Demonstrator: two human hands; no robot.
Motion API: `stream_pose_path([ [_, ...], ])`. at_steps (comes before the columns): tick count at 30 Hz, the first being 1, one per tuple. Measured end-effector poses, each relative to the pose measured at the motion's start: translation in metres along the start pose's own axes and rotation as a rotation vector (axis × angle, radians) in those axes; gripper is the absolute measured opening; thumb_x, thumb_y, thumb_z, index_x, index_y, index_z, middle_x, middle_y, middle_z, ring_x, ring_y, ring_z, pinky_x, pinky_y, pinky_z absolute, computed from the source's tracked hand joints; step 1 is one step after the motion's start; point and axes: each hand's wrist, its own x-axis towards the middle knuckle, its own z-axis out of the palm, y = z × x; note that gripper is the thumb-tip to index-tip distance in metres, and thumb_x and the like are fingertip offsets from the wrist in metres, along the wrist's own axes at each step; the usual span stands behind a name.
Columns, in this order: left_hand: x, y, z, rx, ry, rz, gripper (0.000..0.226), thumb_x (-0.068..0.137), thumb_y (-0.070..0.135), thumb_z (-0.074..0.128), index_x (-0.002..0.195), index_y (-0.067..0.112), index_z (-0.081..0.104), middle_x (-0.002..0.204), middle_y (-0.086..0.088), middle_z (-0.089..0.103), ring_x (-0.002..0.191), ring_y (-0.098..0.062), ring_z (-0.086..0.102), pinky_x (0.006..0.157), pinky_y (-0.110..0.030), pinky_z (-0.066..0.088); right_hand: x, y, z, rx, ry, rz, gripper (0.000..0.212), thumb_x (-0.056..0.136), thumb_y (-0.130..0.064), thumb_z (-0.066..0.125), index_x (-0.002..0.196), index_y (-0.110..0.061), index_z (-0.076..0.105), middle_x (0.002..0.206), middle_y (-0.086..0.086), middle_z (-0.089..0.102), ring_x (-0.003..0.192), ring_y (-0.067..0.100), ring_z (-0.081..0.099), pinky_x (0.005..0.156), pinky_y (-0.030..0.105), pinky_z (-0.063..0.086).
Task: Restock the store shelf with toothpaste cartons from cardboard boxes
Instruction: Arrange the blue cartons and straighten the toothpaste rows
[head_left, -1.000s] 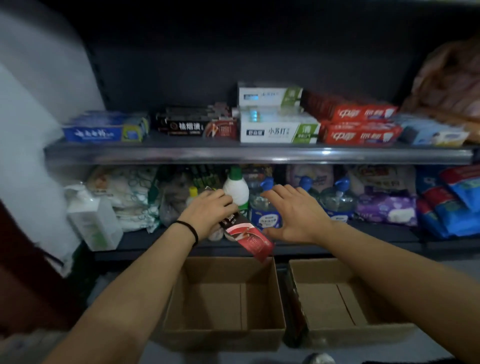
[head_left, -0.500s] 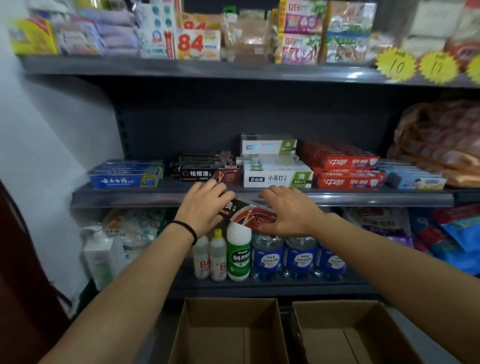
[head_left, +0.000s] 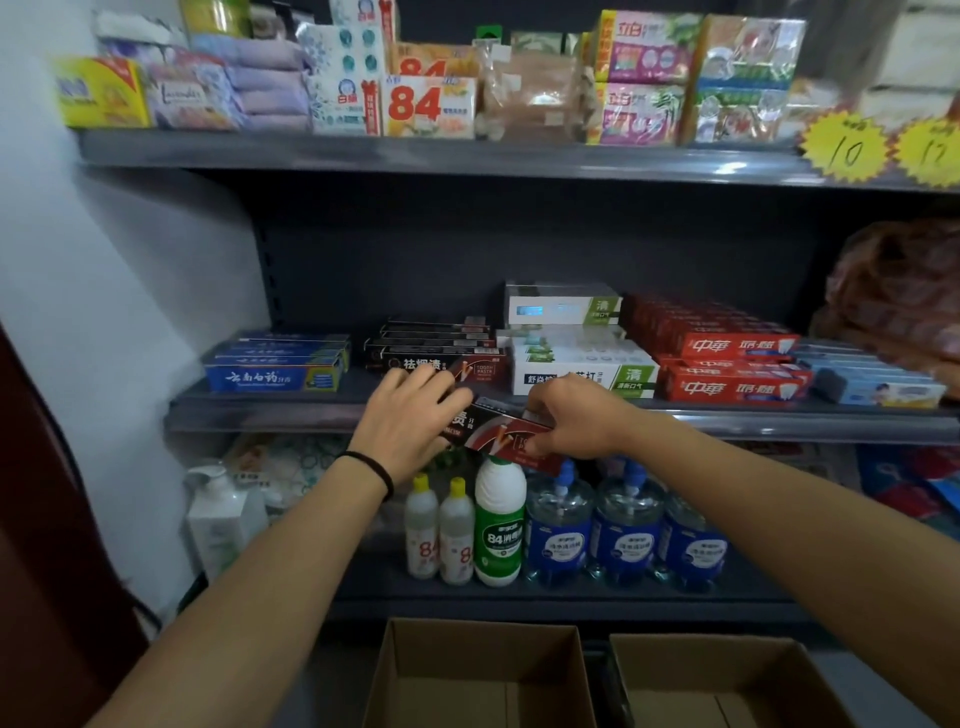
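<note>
- While two cardboard boxes (head_left: 480, 675) sit open on the floor nearest us, both look bare inside.
- Higher up, the left hand (head_left: 410, 421) and right hand (head_left: 571, 421) each hold one end of a dark toothpaste carton (head_left: 501, 428), fingers curled round it.
- It looks light and stiff, but could dent, so holding the ends is good.
- It hangs just before the shelf (head_left: 260, 413).
- Behind sits the matching dark stack (head_left: 431, 348).

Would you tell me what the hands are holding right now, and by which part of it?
A black and red toothpaste carton, held by both ends: the left hand grips its left end, the right hand its right end.
</note>
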Motion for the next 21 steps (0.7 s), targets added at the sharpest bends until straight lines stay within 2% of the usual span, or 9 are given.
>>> stream_pose_path([
  [5, 0.004, -0.019, -0.002, -0.063, -0.052, 0.020, 0.060, 0.055, 0.033, 0.088, 0.107, 0.018, 0.061, 0.103, -0.001, 0.061, 0.093, -0.024, 0.058, 0.071, -0.036, 0.048, 0.010, 0.001, -0.004, -0.034, 0.032, 0.009, 0.041, 0.078, -0.036, 0.076, 0.107, -0.011, 0.062, 0.100, 0.005, 0.064, 0.090, 0.022, 0.058, 0.079, 0.039, 0.052],
  [7, 0.007, -0.030, -0.005, -0.123, -0.098, 0.001, 0.056, 0.067, 0.036, 0.082, 0.115, 0.019, 0.060, 0.113, 0.000, 0.058, 0.103, -0.023, 0.055, 0.079, -0.036, 0.046, 0.014, 0.005, -0.006, -0.063, 0.034, 0.008, 0.044, 0.077, -0.035, 0.076, 0.111, -0.011, 0.061, 0.104, 0.005, 0.064, 0.094, 0.023, 0.059, 0.082, 0.040, 0.052],
  [9, 0.009, -0.041, -0.006, -0.183, -0.146, -0.048, 0.055, 0.080, 0.038, 0.070, 0.129, 0.021, 0.051, 0.127, 0.003, 0.051, 0.116, -0.019, 0.047, 0.089, -0.033, 0.042, 0.017, 0.007, -0.007, -0.081, 0.034, 0.003, 0.043, 0.077, -0.034, 0.076, 0.111, -0.011, 0.061, 0.104, 0.005, 0.063, 0.095, 0.023, 0.059, 0.082, 0.040, 0.052],
  [11, 0.011, -0.051, -0.007, -0.217, -0.223, -0.099, 0.054, 0.088, 0.037, 0.062, 0.137, 0.024, 0.043, 0.135, 0.007, 0.045, 0.125, -0.015, 0.040, 0.093, -0.030, 0.039, 0.022, 0.008, -0.007, -0.079, 0.038, 0.003, 0.040, 0.077, -0.032, 0.076, 0.107, -0.011, 0.061, 0.102, 0.005, 0.063, 0.094, 0.024, 0.058, 0.081, 0.040, 0.052],
  [16, 0.017, -0.075, 0.001, -0.299, -0.327, -0.181, 0.048, 0.089, 0.030, 0.063, 0.134, 0.023, 0.050, 0.132, 0.004, 0.052, 0.124, -0.016, 0.044, 0.100, -0.031, 0.038, 0.043, 0.005, -0.005, -0.085, 0.065, -0.022, 0.038, 0.077, -0.033, 0.076, 0.105, -0.012, 0.062, 0.101, 0.004, 0.065, 0.091, 0.023, 0.059, 0.080, 0.040, 0.052],
  [21, 0.028, -0.098, 0.012, -0.330, -0.326, -0.243, 0.046, 0.084, 0.024, 0.069, 0.129, 0.021, 0.056, 0.124, 0.001, 0.056, 0.119, -0.020, 0.048, 0.100, -0.040, 0.040, 0.074, 0.004, -0.006, -0.088, 0.082, -0.038, 0.036, 0.077, -0.031, 0.075, 0.105, -0.009, 0.063, 0.101, 0.006, 0.065, 0.092, 0.024, 0.059, 0.080, 0.041, 0.053],
])
